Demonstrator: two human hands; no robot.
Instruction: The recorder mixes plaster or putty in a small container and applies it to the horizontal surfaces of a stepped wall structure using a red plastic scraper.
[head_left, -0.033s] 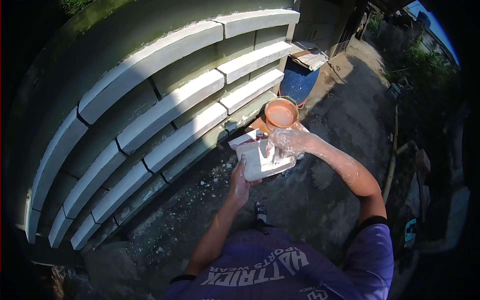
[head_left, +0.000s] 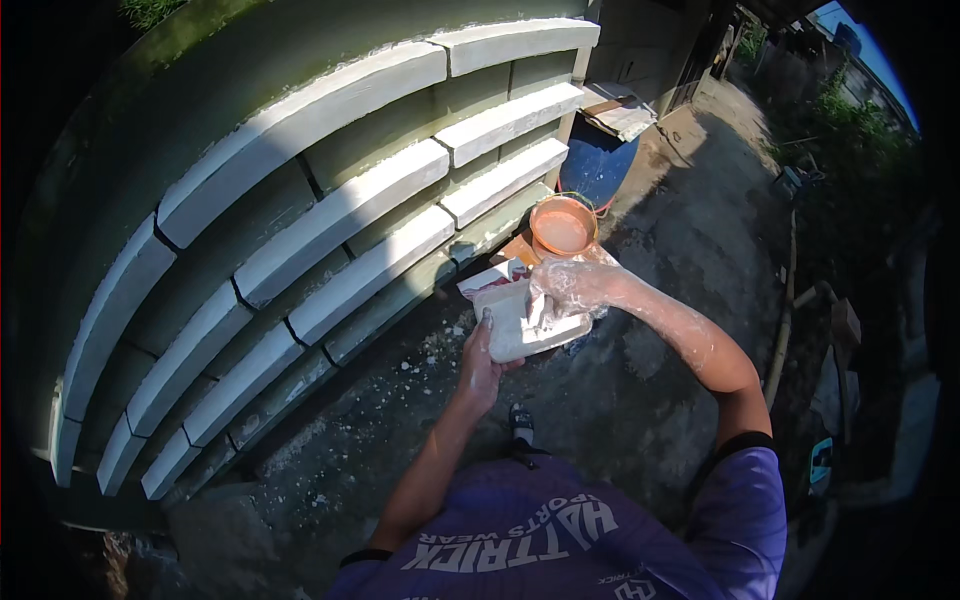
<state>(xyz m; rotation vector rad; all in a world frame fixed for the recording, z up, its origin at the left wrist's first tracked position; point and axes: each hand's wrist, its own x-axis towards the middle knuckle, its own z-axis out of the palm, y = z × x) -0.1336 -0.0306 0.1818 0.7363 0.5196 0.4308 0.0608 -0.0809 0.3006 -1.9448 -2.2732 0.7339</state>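
Note:
My left hand [head_left: 481, 362] grips the near left side of a shallow white rectangular tub [head_left: 511, 342], its thumb over the rim. White paste-like smears cover the tub. Coated in wet white material, my right hand [head_left: 574, 287] bends down over the tub's far right side. Its fingers are curled inside the tub; whatever they hold, if anything, is hidden. Just beyond the hands stands an orange bucket [head_left: 563, 228] with cloudy pinkish liquid in it. A white and red packet or sheet [head_left: 492, 279] lies behind the tub.
Curved rows of white blocks [head_left: 345, 205] project from the wall on my left. A blue barrel [head_left: 598, 165] with boards on top stands beyond the bucket. White spatters mark the concrete floor [head_left: 390, 400]. A long pole [head_left: 783, 320] and debris line the right side.
The fingers of my right hand have shifted slightly within the tub. My left hand and the tub stay in place.

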